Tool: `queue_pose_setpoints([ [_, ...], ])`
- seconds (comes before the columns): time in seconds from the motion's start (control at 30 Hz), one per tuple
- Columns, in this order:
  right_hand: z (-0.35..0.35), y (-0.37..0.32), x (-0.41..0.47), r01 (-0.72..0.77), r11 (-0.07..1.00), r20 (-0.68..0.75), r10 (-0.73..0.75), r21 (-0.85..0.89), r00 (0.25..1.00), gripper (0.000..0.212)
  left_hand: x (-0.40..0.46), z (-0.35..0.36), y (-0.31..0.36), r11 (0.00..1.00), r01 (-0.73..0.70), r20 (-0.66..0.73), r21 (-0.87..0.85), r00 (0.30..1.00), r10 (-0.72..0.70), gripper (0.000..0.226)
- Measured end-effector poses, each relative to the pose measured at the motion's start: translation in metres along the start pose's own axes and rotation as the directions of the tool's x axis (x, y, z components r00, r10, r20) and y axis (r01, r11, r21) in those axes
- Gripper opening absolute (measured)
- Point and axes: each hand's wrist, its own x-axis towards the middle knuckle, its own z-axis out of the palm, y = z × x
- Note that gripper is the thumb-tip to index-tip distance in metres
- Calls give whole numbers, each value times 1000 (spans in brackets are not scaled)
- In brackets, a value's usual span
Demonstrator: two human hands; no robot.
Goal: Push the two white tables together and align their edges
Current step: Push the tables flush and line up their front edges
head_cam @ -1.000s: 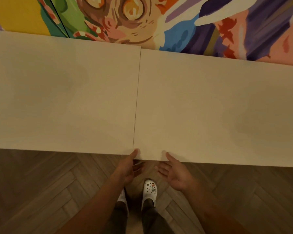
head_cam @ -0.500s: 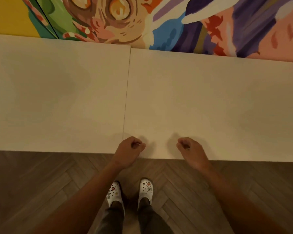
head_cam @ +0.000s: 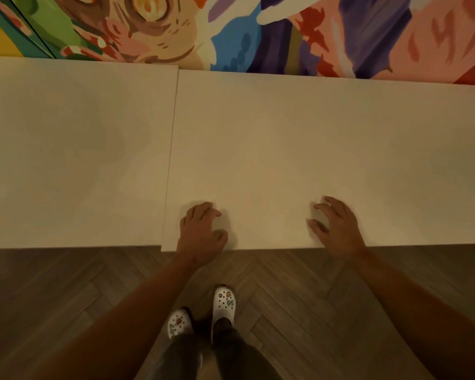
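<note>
Both of our hands sit on the right-hand white rectangular worktop (head_cam: 313, 149), near its front edge. Our left hand (head_cam: 202, 231) lies palm down just beside the seam, fingers loosely bent with the tips on the surface and nothing held; our right hand (head_cam: 336, 226) rests further right — fingers spread and slightly curved, also holding nothing. The left-hand white rectangular worktop (head_cam: 74, 154) touches the right one along a thin dark seam, so the two are together, but the edges are not flush: at the front the right worktop juts a little closer to us, and at the back its edge sits a little nearer too. Beyond them rises a brightly painted mural wall (head_cam: 258, 31). Below, our white clogs with charms (head_cam: 224, 304) stand on the brown herringbone wood floor (head_cam: 66, 283) — dark trousers above them
</note>
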Motion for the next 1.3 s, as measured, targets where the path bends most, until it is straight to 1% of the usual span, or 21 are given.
queue_pose_setpoints([
  [0.1, -5, 33, -5, -83, 996, 30, 84, -41, 996, 66, -3, 8, 6, 999, -10, -12, 47, 1000, 11, 57],
  [0.2, -11, 61, 2, -84, 992, 100, 93, -94, 991, 79, -3, 12, 15, 997, -46, -9, 59, 999, 47, 62],
  [0.33, -29, 94, 19, -186, 977, 112, 198, -107, 974, 90, -1, 19, 25, 992, -94, -2, 87, 996, 94, 66],
  [0.4, -39, 112, 21, -178, 973, 123, 197, -149, 973, 94, 2, 25, 32, 990, -101, -7, 96, 995, 102, 68],
  [0.5, -44, 133, 18, -110, 972, 153, 143, -206, 978, 94, 8, 37, 43, 988, -87, -38, 128, 995, 93, 70],
  [0.57, -43, 141, 14, -80, 971, 148, 115, -223, 982, 93, 10, 48, 52, 985, -78, -56, 154, 995, 88, 72],
  [0.7, -33, 145, 10, -71, 975, 106, 95, -210, 990, 87, 18, 70, 68, 984, -36, -127, 176, 990, 59, 75],
  [0.77, -30, 146, 9, -61, 978, 112, 85, -202, 990, 86, 21, 78, 72, 974, -15, -161, 227, 986, 52, 76],
  [0.9, -27, 149, 10, -57, 981, 76, 72, -184, 995, 83, 25, 88, 68, 949, -18, -259, 313, 960, 104, 73],
  [1.3, -27, 162, 11, -63, 987, 37, 70, -149, 997, 82, 31, 96, 71, 930, -27, -286, 367, 948, 140, 71],
])
